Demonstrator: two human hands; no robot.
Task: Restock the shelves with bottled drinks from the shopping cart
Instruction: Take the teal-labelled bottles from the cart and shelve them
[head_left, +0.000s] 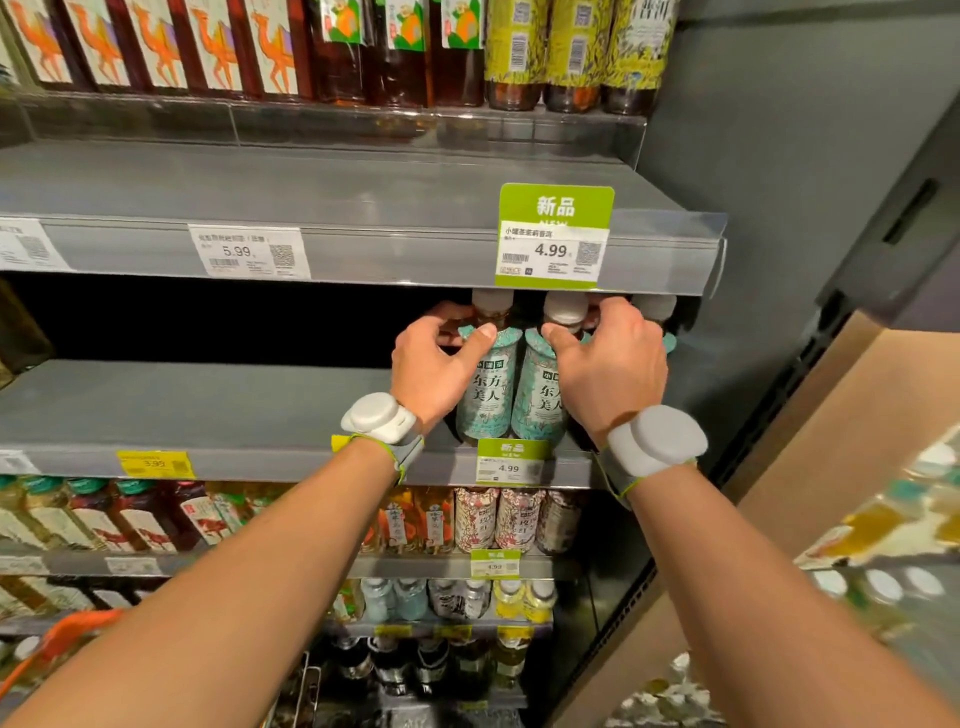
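Note:
Two teal-labelled tea bottles with white caps stand side by side at the right end of the grey middle shelf (218, 415). My left hand (434, 364) grips the shoulder of the left bottle (488, 395), thumb across its label top. My right hand (610, 364) grips the neck of the right bottle (540, 400). A third white cap (655, 307) shows behind my right hand; its bottle is mostly hidden. Both wrists wear white sensor bands.
The upper shelf edge (395, 249) with price tags hangs just above the caps. Full rows of bottles fill the top shelf (363, 52) and the lower shelves (493, 519). The orange cart handle (67, 639) sits bottom left. A cardboard box (831, 467) with bottles stands right.

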